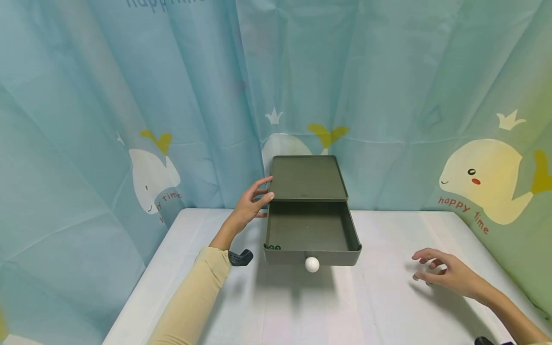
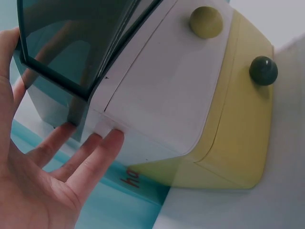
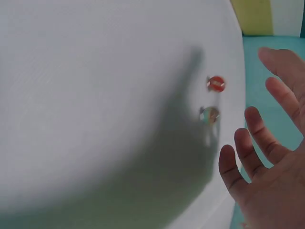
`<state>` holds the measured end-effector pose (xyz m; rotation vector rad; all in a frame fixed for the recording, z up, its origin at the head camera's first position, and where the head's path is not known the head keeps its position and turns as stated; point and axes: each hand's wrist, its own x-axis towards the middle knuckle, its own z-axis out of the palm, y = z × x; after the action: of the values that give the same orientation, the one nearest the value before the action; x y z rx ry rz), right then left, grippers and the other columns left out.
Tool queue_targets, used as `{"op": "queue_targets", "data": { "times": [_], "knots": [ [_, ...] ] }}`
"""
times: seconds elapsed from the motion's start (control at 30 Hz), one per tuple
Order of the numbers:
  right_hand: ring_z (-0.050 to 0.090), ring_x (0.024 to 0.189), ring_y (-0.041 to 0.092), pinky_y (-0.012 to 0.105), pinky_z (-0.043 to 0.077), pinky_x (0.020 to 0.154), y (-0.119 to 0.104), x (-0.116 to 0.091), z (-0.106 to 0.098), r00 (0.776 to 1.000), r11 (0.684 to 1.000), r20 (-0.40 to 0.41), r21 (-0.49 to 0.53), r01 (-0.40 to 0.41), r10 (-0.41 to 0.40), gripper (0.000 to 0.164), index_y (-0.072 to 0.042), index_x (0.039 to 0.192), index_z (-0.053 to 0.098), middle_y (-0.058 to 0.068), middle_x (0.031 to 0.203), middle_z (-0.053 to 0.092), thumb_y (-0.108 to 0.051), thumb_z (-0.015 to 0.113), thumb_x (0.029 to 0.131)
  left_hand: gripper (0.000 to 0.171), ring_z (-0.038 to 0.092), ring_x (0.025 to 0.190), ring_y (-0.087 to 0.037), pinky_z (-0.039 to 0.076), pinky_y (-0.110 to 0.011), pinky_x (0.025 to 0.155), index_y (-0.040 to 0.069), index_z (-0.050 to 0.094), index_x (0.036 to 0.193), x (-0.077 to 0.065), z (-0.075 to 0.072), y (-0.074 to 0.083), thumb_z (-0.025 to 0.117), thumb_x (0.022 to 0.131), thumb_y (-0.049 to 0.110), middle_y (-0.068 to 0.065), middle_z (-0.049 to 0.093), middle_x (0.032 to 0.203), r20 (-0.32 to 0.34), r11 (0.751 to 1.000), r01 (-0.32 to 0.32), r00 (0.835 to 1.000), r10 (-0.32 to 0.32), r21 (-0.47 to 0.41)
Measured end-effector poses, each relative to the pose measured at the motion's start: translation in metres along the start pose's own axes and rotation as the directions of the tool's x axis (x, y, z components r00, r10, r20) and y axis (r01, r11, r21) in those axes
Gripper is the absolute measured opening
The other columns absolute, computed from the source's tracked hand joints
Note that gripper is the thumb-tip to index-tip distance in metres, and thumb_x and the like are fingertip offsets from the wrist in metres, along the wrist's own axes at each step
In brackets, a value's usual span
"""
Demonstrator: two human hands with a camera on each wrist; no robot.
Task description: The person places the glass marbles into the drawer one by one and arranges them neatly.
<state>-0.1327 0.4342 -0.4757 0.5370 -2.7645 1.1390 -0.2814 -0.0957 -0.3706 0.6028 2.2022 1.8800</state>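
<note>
A stacked drawer unit has a green top [image 1: 308,178], with its green drawer [image 1: 311,230] pulled out. Small dark green pieces [image 1: 274,247] lie in that drawer's front left corner. My left hand [image 1: 251,205] is spread against the unit's left side, fingertips touching it, as the left wrist view also shows. Over the right of the table my right hand [image 1: 454,275] hovers, fingers loosely bent and holding nothing. Near its fingers two small round-faced pieces rest on the table, one red [image 3: 217,84], one multicoloured [image 3: 210,115]; their exact kind is unclear.
Below the green drawer are a white drawer [image 2: 157,81] with an olive knob [image 2: 206,22] and a yellow drawer [image 2: 240,105] with a dark green knob [image 2: 263,70]. A white cloth covers the table [image 1: 384,306]. Whale-print curtains [image 1: 388,86] hang behind and beside it.
</note>
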Motion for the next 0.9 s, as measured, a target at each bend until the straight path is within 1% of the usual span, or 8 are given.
{"op": "queue_targets", "data": {
  "times": [0.07, 0.1, 0.27, 0.33, 0.4, 0.57, 0.73, 0.9],
  "knots": [
    [0.058, 0.084, 0.009, 0.024, 0.049, 0.066, 0.005, -0.003, 0.001, 1.000, 1.000, 0.008, 0.006, -0.009, 0.009, 0.032, -0.011, 0.116, 0.068, -0.001, 0.104, 0.066, -0.006, 0.081, 0.087, 0.060, 0.047, 0.138, -0.042, 0.053, -0.059, 0.097, 0.022, 0.039, 0.159, -0.004, 0.001, 0.006, 0.060, 0.104, 0.026, -0.023, 0.038, 0.155, 0.000, 1.000, -0.006, 1.000, 0.006, -0.001],
    [0.058, 0.083, 0.009, 0.024, 0.049, 0.066, 0.008, -0.005, 0.002, 1.000, 1.000, 0.015, 0.013, -0.005, 0.005, 0.031, -0.011, 0.116, 0.068, 0.000, 0.104, 0.066, -0.005, 0.080, 0.088, 0.060, 0.047, 0.138, -0.042, 0.053, -0.059, 0.098, 0.022, 0.039, 0.159, -0.005, 0.001, 0.006, 0.060, 0.104, 0.026, -0.023, 0.038, 0.155, 0.001, 1.000, -0.007, 1.000, 0.007, -0.001],
    [0.056, 0.078, 0.010, 0.022, 0.048, 0.066, 0.018, -0.011, 0.006, 0.999, 0.998, 0.030, 0.043, 0.039, -0.040, 0.031, -0.010, 0.114, 0.068, 0.002, 0.099, 0.065, 0.000, 0.079, 0.087, 0.060, 0.046, 0.139, -0.042, 0.052, -0.061, 0.097, 0.026, 0.037, 0.160, 0.006, -0.003, -0.011, 0.058, 0.105, 0.026, -0.022, 0.036, 0.157, 0.002, 1.000, 0.004, 1.000, -0.004, 0.003],
    [0.054, 0.077, 0.011, 0.021, 0.046, 0.065, 0.019, -0.012, 0.007, 0.998, 0.998, 0.024, 0.043, 0.054, -0.055, 0.031, -0.012, 0.113, 0.069, 0.002, 0.097, 0.064, 0.000, 0.080, 0.086, 0.060, 0.046, 0.139, -0.042, 0.053, -0.061, 0.097, 0.027, 0.037, 0.161, 0.011, -0.004, -0.019, 0.058, 0.105, 0.025, -0.021, 0.036, 0.157, -0.001, 1.000, 0.005, 1.000, -0.005, 0.005],
    [0.052, 0.077, 0.013, 0.022, 0.044, 0.064, 0.020, -0.012, 0.010, 0.997, 0.997, 0.019, 0.044, 0.069, -0.070, 0.031, -0.013, 0.111, 0.070, 0.001, 0.095, 0.063, 0.000, 0.080, 0.085, 0.059, 0.047, 0.139, -0.041, 0.053, -0.061, 0.096, 0.030, 0.037, 0.160, 0.013, -0.005, -0.023, 0.058, 0.105, 0.027, -0.020, 0.037, 0.157, -0.005, 1.000, 0.001, 1.000, -0.001, 0.006],
    [0.048, 0.079, 0.014, 0.023, 0.039, 0.064, 0.020, -0.012, 0.015, 0.994, 0.994, -0.002, 0.035, 0.107, -0.107, 0.032, -0.015, 0.107, 0.071, -0.002, 0.094, 0.063, 0.001, 0.083, 0.082, 0.057, 0.049, 0.137, -0.038, 0.053, -0.061, 0.095, 0.037, 0.041, 0.157, 0.014, -0.005, -0.026, 0.061, 0.103, 0.033, -0.017, 0.040, 0.155, -0.016, 1.000, -0.012, 1.000, 0.012, 0.012],
    [0.047, 0.083, 0.012, 0.020, 0.036, 0.068, 0.021, -0.012, 0.018, 0.990, 0.990, -0.024, 0.012, 0.142, -0.141, 0.033, -0.017, 0.103, 0.072, -0.005, 0.096, 0.066, 0.003, 0.084, 0.080, 0.057, 0.050, 0.136, -0.037, 0.054, -0.060, 0.095, 0.037, 0.043, 0.155, 0.013, -0.004, -0.026, 0.063, 0.102, 0.036, -0.016, 0.042, 0.154, -0.020, 1.000, -0.020, 1.000, 0.020, 0.015],
    [0.047, 0.082, 0.011, 0.020, 0.037, 0.067, 0.022, -0.012, 0.019, 0.990, 0.990, -0.034, 0.013, 0.137, -0.137, 0.032, -0.018, 0.099, 0.072, -0.004, 0.093, 0.065, 0.004, 0.083, 0.080, 0.056, 0.050, 0.136, -0.038, 0.054, -0.060, 0.095, 0.037, 0.043, 0.156, 0.013, -0.004, -0.025, 0.062, 0.103, 0.035, -0.017, 0.041, 0.154, -0.018, 1.000, -0.019, 1.000, 0.019, 0.014]
  ]
}}
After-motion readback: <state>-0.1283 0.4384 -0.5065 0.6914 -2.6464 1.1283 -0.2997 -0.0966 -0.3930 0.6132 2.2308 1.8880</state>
